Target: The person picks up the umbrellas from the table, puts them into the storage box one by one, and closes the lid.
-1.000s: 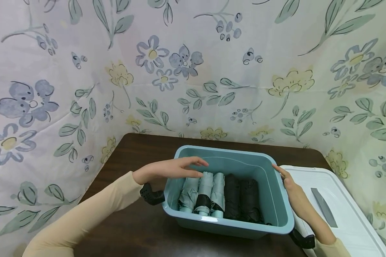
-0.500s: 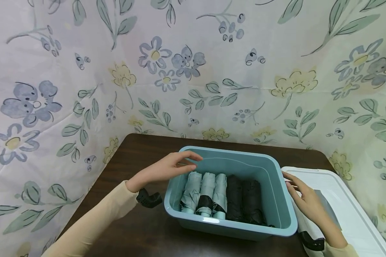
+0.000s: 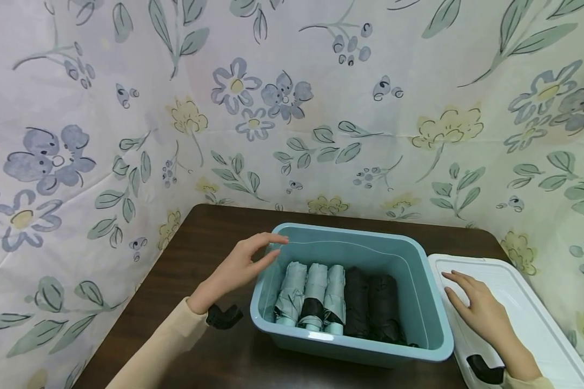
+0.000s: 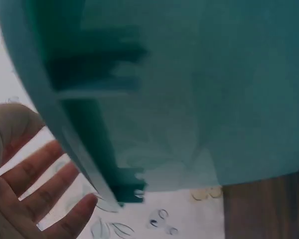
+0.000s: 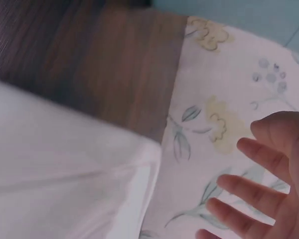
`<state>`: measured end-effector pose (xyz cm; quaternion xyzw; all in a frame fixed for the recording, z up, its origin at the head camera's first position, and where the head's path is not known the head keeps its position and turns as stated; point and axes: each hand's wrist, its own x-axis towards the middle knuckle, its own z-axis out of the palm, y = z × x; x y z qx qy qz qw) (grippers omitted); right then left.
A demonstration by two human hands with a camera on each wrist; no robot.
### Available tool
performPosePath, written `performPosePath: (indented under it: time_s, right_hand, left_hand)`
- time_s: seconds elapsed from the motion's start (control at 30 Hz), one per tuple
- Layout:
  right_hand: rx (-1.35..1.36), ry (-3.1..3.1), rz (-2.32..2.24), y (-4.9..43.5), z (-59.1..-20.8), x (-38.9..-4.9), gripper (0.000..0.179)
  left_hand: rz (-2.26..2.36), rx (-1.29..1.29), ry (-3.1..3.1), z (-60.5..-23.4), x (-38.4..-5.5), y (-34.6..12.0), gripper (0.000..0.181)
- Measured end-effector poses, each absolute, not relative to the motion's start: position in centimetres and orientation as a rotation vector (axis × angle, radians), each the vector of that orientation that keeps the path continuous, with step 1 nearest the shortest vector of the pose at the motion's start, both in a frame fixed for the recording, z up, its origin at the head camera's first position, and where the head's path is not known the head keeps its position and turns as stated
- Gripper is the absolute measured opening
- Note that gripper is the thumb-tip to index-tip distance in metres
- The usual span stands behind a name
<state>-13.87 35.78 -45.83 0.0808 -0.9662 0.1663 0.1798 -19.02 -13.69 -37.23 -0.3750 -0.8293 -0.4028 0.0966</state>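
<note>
A blue-green plastic bin point(image 3: 355, 346) stands on the table, holding three pale teal folded umbrellas point(image 3: 316, 289) side by side and two black folded umbrellas point(image 3: 383, 302) to their right. At the bin's left rim my left hand point(image 3: 245, 265) hovers with fingers loosely extended and nothing in them; in the left wrist view its fingers point(image 4: 55, 184) lie just outside the bin's wall point(image 4: 229, 99). My right hand point(image 3: 484, 310), empty and with fingers spread, is over the white lid point(image 3: 525, 308) to the right of the bin.
The dark wooden table point(image 3: 214, 232) reaches back to a floral cloth point(image 3: 321, 135) that hangs behind and at the left. The lid lies along the table's right side, next to the bin. A black wrist camera point(image 3: 224, 317) is strapped below my left hand.
My left hand has drawn back left from over the umbrellas to the bin's left rim. My right hand has left the right rim and moved right over the lid.
</note>
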Motion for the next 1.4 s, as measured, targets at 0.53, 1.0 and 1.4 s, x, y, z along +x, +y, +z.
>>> performPosePath:
  time_s: [0.53,1.0,1.4]
  right_hand:
    - [0.192,-2.701,0.366,38.6,-48.0,-14.4,0.039]
    - [0.087,-2.824,0.408,41.0,-49.7,-14.2,0.046]
    - [0.016,-2.951,0.396,42.4,-49.2,-14.0,0.047]
  left_hand:
    - [-1.171,-1.103,-2.463,-40.7,-18.3,-15.0,0.042]
    - [-1.149,-1.161,-2.521,-42.2,-18.6,-15.7,0.046]
    - [-1.193,-1.173,-2.469,-42.9,-18.6,-15.4,0.045]
